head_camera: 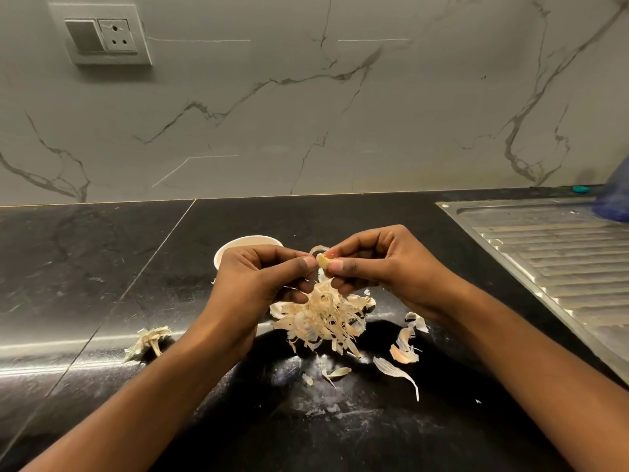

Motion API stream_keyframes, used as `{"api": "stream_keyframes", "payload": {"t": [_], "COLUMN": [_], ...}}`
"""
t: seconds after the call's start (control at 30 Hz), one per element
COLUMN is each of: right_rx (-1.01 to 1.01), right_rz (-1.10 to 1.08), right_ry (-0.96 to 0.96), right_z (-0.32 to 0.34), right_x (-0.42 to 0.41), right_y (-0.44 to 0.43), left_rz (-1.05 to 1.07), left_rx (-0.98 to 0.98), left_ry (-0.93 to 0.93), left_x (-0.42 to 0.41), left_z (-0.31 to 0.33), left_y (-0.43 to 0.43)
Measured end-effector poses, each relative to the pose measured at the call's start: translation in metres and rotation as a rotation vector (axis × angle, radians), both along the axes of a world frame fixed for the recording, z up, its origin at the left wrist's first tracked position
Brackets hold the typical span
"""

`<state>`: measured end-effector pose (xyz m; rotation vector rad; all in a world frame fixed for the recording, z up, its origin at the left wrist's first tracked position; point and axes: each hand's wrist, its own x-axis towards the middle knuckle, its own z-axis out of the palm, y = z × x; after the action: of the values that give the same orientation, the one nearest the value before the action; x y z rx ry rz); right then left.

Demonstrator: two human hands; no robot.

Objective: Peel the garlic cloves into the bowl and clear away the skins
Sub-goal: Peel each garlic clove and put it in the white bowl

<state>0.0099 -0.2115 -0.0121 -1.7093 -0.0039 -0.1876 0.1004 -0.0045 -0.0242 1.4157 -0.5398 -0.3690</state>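
Garlic clove (322, 260), pale yellow, held in the air between both hands, above the tabletop (102, 267) and just right of the bowl. Left hand (258, 277): thumb and forefinger tips pinch the clove's left side; other fingers (296, 296) curled under toward the palm. Right hand (381, 267): thumb and forefinger pinch the clove from the right, remaining fingers curled below. A curl of thin skin (318, 248) stands up just above the clove, at the right forefinger tip; whether it is attached to the clove cannot be told. White bowl (248, 240) sits on the tabletop behind the left hand, mostly hidden by it; only the far rim shows, contents not visible. Directly under the hands lies a heap of papery skins (323, 315), whitish to tan. Loose skins (403, 349) scattered to the right of the heap and nearer the camera, beside the right forearm. A dry stalk piece with skins (149, 338) lies apart on the left, beside the left forearm. Tabletop is dark polished stone, with pale dusty smears in front of the heap. Steel ribbed drainboard (561, 260) set into it at the right. Blurred blue object (612, 199) at the far right edge, small teal cap (580, 189) beside it. Grey veined wall (306, 114) behind; switch and socket plate (102, 35) at upper left.
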Motion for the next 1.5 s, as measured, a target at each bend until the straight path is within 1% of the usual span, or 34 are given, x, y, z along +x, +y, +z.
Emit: {"api": "stream_keyframes", "payload": {"t": [0.17, 0.3, 0.4, 0.5, 0.6, 0.73, 0.8, 1.07, 1.17, 1.33, 1.5], "right_rx": [0.157, 0.244, 0.275, 0.273, 0.266, 0.321, 0.26, -0.147, -0.249, -0.278, -0.204], "right_rz": [-0.041, -0.061, -0.069, -0.089, -0.098, -0.111, -0.102, -0.084, -0.108, -0.126, -0.074], "right_ry": [-0.033, -0.04, -0.037, -0.035, -0.03, -0.035, -0.023, 0.039, 0.031, 0.041, 0.004], "right_z": [0.002, 0.003, 0.003, 0.001, -0.001, 0.003, 0.007, 0.019, 0.02, 0.025, 0.043], "right_x": [0.0, 0.001, 0.001, 0.001, 0.002, 0.005, 0.013, 0.063, 0.081, 0.088, 0.053], "right_y": [0.0, -0.003, -0.004, -0.005, -0.004, 0.003, 0.009, 0.037, 0.047, 0.05, 0.021], "left_rz": [0.014, 0.037, 0.046, 0.065, 0.06, 0.056, 0.072, 0.077, 0.081, 0.09, 0.095], "left_rx": [0.044, 0.141, 0.225, 0.325, 0.363, 0.405, 0.427, 0.456, 0.472, 0.5, 0.491], "left_ry": [0.008, -0.067, -0.193, -0.382, -0.551, -0.629, -0.643, -0.641, -0.671, -0.705, -0.716], "left_x": [0.0, 0.0, 0.0, -0.001, -0.004, -0.007, -0.007, -0.006, -0.008, -0.008, -0.005], "left_z": [-0.002, -0.005, -0.006, -0.01, -0.012, -0.013, -0.016, -0.018, -0.019, -0.016, -0.016], "left_y": [-0.001, -0.001, -0.002, -0.003, -0.002, -0.004, -0.006, -0.004, -0.003, -0.003, -0.001]}}
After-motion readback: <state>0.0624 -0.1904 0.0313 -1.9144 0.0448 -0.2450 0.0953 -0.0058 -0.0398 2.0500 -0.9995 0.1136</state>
